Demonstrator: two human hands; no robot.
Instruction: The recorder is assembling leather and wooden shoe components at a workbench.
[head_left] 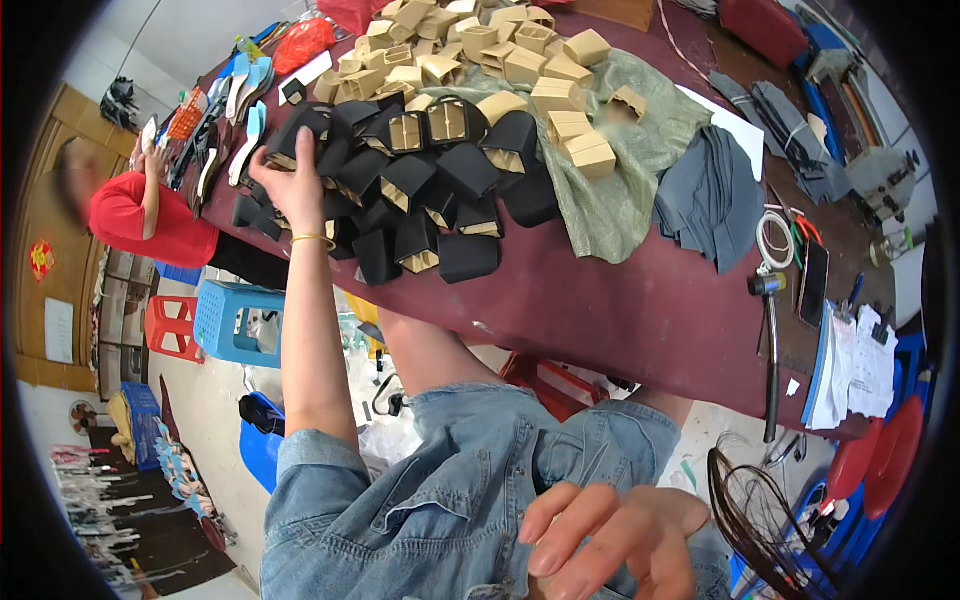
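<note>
Over the left side of the pile, my left hand (290,192) has thumb and fingers around a black-covered block heel (296,132). Many more black block heels (470,170) lie heaped beside it, some showing tan inner faces. Behind them spreads a mound of bare tan block heels (525,65), partly on a greenish cloth (606,220). My right hand (620,545) is raised close to the camera at the lower edge, over my denim clothing. Its fingers are loosely bent and apart, with nothing visible in them.
Grey fabric pieces (710,195) are stacked on the dark red table (590,310). A hammer (770,350), a phone (813,285) and papers (855,365) lie to the right. Shoe parts (248,145) line the left edge, near a person in red (150,215). Stools (238,320) stand below.
</note>
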